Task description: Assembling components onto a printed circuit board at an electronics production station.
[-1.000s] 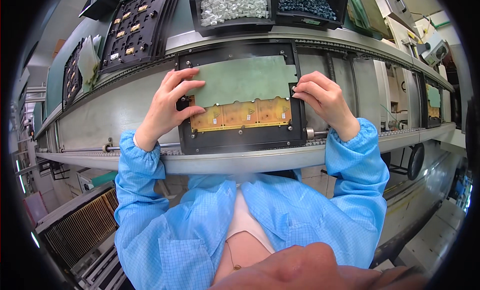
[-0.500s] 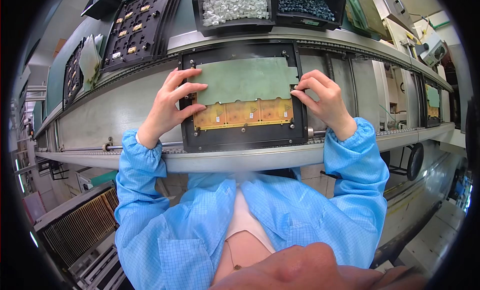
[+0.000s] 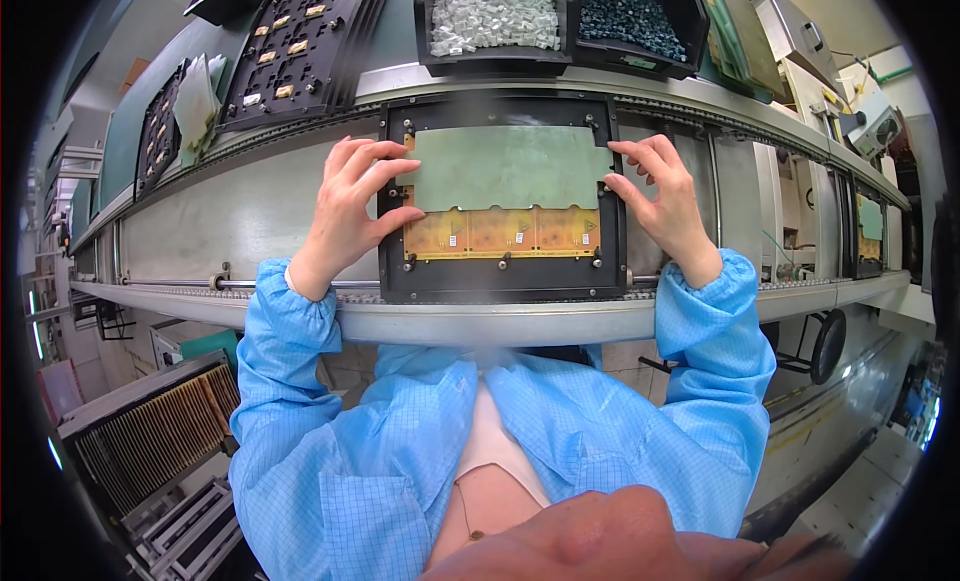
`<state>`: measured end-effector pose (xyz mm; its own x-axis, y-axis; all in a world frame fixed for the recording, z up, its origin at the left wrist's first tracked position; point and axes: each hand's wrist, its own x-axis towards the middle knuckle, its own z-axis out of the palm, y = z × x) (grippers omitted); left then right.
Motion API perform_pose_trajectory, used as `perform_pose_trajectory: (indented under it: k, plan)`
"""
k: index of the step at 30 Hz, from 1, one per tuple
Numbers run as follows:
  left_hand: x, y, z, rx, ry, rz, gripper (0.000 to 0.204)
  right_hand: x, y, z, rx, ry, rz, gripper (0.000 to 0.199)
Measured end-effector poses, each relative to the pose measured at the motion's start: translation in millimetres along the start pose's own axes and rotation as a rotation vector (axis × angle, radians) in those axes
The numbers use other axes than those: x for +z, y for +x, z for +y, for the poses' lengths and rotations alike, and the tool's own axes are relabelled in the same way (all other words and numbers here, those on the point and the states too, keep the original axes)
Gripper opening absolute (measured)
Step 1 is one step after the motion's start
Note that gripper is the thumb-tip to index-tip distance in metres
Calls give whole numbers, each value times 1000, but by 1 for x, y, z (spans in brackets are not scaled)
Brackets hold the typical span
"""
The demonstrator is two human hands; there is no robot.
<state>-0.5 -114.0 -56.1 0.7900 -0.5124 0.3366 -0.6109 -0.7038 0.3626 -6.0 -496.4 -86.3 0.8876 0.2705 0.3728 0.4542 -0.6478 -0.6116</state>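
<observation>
A pale green sheet (image 3: 505,169) with a notched lower edge lies over the upper part of an orange-yellow circuit board panel (image 3: 470,243). Both sit in a black frame fixture (image 3: 505,284) with small posts around the panel. At the sheet's left edge, my left hand (image 3: 352,203) has its fingers spread, fingertips on the edge and thumb lower down by the panel. On the other side my right hand (image 3: 665,196) is open, thumb and fingers apart, tips at the sheet's right edge and the frame's side. Neither hand is visibly gripping anything.
The fixture rests on a conveyor with metal rails (image 3: 500,326). Behind stand a black bin of white parts (image 3: 495,19) and one of dark blue parts (image 3: 632,21). At the far left lie a black tray (image 3: 290,56) with small parts and several pale sheets (image 3: 197,106).
My right hand has gone from a pinch at the frame's right side to parted fingers. My left hand stays at the sheet's left edge. The whole view has shifted slightly.
</observation>
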Motion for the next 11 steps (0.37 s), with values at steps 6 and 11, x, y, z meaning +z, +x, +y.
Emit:
perform_pose_trajectory:
  k: [6, 11]
  plan:
    - [4, -5, -2, 22, -11, 14, 47, -1, 5, 1, 70, 99, -64, 33]
    - [-21, -44, -15, -126, -187, 94, 51, 6, 19, -44, -15, -47, -25, 34]
